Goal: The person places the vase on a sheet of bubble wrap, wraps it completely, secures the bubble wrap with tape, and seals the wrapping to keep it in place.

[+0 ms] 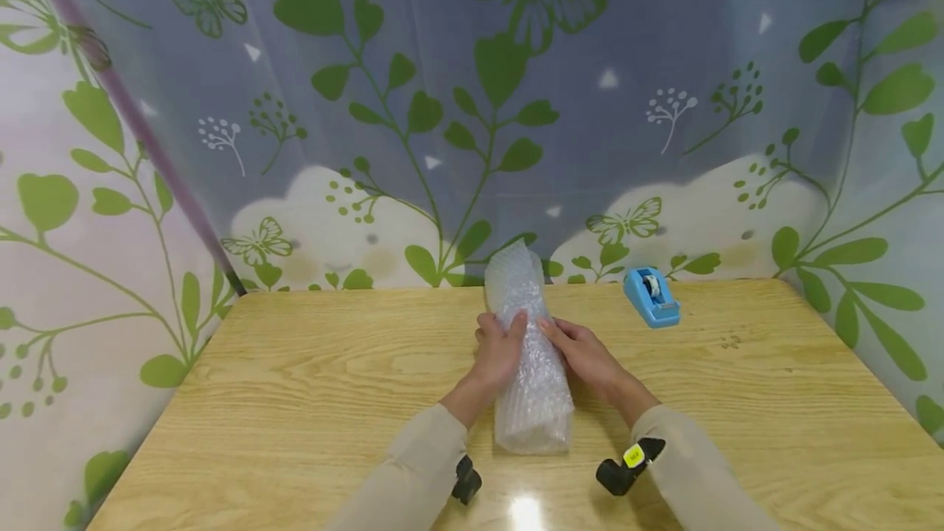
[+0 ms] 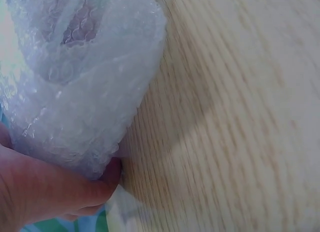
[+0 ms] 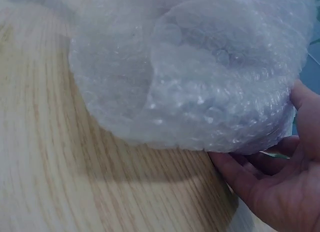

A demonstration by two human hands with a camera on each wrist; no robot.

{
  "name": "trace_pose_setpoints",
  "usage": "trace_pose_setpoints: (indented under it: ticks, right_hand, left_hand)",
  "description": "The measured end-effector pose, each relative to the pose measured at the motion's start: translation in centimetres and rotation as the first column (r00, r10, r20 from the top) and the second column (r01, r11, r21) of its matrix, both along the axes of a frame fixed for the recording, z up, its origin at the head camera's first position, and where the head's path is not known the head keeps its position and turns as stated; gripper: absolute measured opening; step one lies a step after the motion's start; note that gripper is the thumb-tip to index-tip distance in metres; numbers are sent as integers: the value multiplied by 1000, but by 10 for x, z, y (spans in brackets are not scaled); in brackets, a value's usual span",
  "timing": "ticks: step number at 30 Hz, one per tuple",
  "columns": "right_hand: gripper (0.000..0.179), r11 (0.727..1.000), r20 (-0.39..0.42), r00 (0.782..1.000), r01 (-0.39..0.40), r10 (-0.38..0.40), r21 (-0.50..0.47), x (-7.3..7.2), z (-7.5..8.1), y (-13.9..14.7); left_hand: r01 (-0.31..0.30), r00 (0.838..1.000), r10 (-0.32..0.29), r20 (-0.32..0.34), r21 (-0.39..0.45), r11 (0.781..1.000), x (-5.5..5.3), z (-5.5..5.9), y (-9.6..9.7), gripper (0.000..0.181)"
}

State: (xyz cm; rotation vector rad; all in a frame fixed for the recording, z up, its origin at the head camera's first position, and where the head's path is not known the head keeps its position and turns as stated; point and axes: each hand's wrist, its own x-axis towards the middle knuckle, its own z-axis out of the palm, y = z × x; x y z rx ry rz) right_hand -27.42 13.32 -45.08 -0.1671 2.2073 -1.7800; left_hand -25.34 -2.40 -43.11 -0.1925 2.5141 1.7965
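A long roll of bubble wrap (image 1: 534,400) lies lengthwise between both hands, its far end near the table's back edge. My left hand (image 1: 498,348) grips its left side, thumb on top and fingers down the side. From the right, my right hand (image 1: 587,356) holds it the same way, thumb over the upper face. In the left wrist view the left fingers curl under the edge of the bubble wrap (image 2: 90,112). The right wrist view has the right fingers reaching beneath the bubble wrap (image 3: 200,102). Whatever the layers may enclose is hidden.
A blue tape dispenser (image 1: 652,298) with a roll of tape stands toward the back right of the wooden table (image 1: 332,383). Behind the table hangs a leaf-patterned curtain (image 1: 442,105), with more of the cloth along both sides.
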Motion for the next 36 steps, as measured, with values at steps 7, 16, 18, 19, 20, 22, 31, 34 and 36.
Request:
trace_pose_setpoints:
  ticks: [7,16,18,19,20,22,31,34,36]
  right_hand:
    - [75,999,33,999,-14,15,-40,-1,3,2]
    - [76,993,78,997,-5,15,-122,-8,-4,5]
    - [74,989,86,996,5,7,-145,-9,-6,4]
    - [73,988,90,996,12,2,-153,-9,-7,4]
    - [72,988,93,996,21,-7,-150,-9,-8,3]
    - [73,989,97,995,37,-23,-143,-8,-9,2]
    - [82,994,97,993,73,-65,-81,-3,-10,-3]
    - [85,995,88,992,89,-85,-43,0,-8,-4]
    - [86,995,83,992,97,-94,-30,1,-8,-4]
  left_hand:
    - [15,1000,-15,3,-5,1000,-5,-2,0,62]
    - [37,999,-37,8,61,997,-10,-5,-3,70]
    - [34,999,-33,-7,65,997,-12,-7,-4,71]
    - [31,999,-30,-13,63,998,-12,-8,-4,71]
    - [29,1000,-29,-8,63,998,-11,-8,-4,71]
    - [29,1000,-28,-6,70,997,-11,-9,-5,72]
    - [81,997,-81,-10,124,989,-13,-16,-10,75]
    - [114,993,-117,12,147,983,-14,-19,-13,79]
    - [130,990,-136,25,168,977,-14,-21,-15,81]
